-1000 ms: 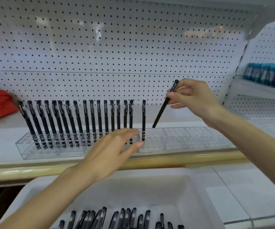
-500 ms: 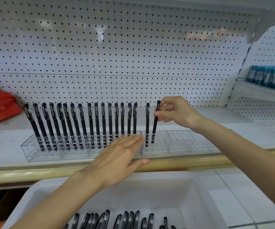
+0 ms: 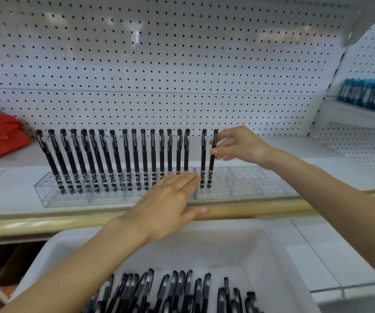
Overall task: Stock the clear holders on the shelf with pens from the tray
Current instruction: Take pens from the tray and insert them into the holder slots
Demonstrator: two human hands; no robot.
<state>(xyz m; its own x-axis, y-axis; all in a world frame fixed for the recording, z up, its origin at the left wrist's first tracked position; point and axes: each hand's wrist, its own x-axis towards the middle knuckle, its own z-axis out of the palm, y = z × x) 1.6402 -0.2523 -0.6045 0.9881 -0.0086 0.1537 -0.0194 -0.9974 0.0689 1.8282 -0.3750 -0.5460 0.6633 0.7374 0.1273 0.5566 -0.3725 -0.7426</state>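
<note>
Slim matte blk pen (image 3: 212, 159) pinched by right hand (image 3: 238, 144), ribbed clear holder (image 3: 245, 181)

Right hand (image 3: 238, 143) lowered tilted pen (image 3: 211, 168) upright into holder (image 3: 247, 181) slot.

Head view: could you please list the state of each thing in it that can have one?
right hand: pinches the rightmost pen.
rightmost pen: upright, seated in the clear holders.
left hand: fingers straight, at the holders' front.
clear holders: right end empty.
tray: holds loose pens.

White print on pens (image 3: 134, 152), illegible.
</note>
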